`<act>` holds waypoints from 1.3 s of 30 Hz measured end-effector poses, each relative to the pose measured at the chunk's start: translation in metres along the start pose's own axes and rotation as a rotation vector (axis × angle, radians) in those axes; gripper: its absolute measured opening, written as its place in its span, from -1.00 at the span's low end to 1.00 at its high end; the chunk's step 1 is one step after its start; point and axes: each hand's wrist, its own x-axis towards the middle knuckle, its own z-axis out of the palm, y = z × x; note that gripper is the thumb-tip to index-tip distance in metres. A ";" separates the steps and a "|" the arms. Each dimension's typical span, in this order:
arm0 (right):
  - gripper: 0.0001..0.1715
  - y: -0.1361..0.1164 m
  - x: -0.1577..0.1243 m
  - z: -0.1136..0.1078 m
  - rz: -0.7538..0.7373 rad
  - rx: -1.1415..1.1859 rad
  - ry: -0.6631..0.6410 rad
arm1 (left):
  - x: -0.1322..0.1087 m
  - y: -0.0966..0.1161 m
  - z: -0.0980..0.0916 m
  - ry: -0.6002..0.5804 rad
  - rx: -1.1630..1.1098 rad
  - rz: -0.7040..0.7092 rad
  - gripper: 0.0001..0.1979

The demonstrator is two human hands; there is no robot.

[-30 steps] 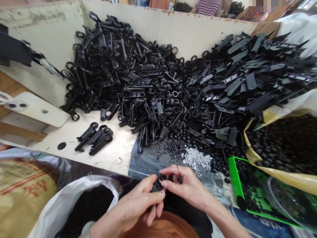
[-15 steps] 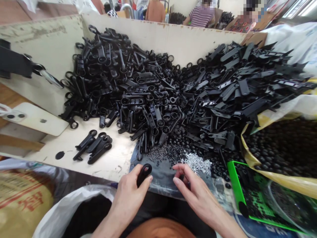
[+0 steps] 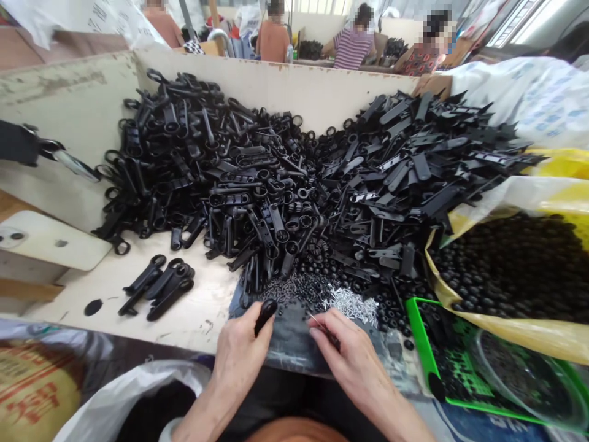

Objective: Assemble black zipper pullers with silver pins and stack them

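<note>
My left hand is wrapped round a black plastic part, its rounded end pointing up. Between the thumb and fingers of my right hand is a thin metal pin, its tip facing left; something dark lies under the fingers, too hidden to name. Both hands are over the front of a dark mat. Just beyond the right hand is a heap of small silver pins, beside small dark pieces. Several black handle-like parts with ring ends lie to the left.
A large heap of black ring-ended parts and flat black pieces fills the back. At right are a yellow-edged bag of black balls and a green basket. A phone sits left. People sit beyond the wall.
The camera view has tilted up and shifted. The part in my left hand has turned, its ring no longer facing me. My right fingers have closed up, and a thin pin now shows between them.
</note>
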 end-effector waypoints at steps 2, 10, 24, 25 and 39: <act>-0.81 -0.004 0.014 0.007 -0.048 -0.034 0.003 | -0.001 -0.005 -0.008 0.033 -0.034 -0.064 -0.80; -0.76 -0.015 0.051 0.042 -0.230 -0.435 -0.091 | 0.006 0.000 -0.019 -0.078 0.008 -0.086 -0.76; -0.65 0.004 0.021 0.021 -0.196 -0.490 -0.131 | -0.004 -0.020 -0.041 -0.185 -0.117 -0.160 -0.82; -0.63 0.005 0.021 0.022 -0.207 -0.497 -0.120 | -0.005 -0.021 -0.042 -0.173 -0.125 -0.167 -0.81; -0.69 -0.002 0.021 0.019 -0.136 -0.105 -0.060 | 0.001 -0.010 -0.028 -0.132 0.095 -0.058 -0.75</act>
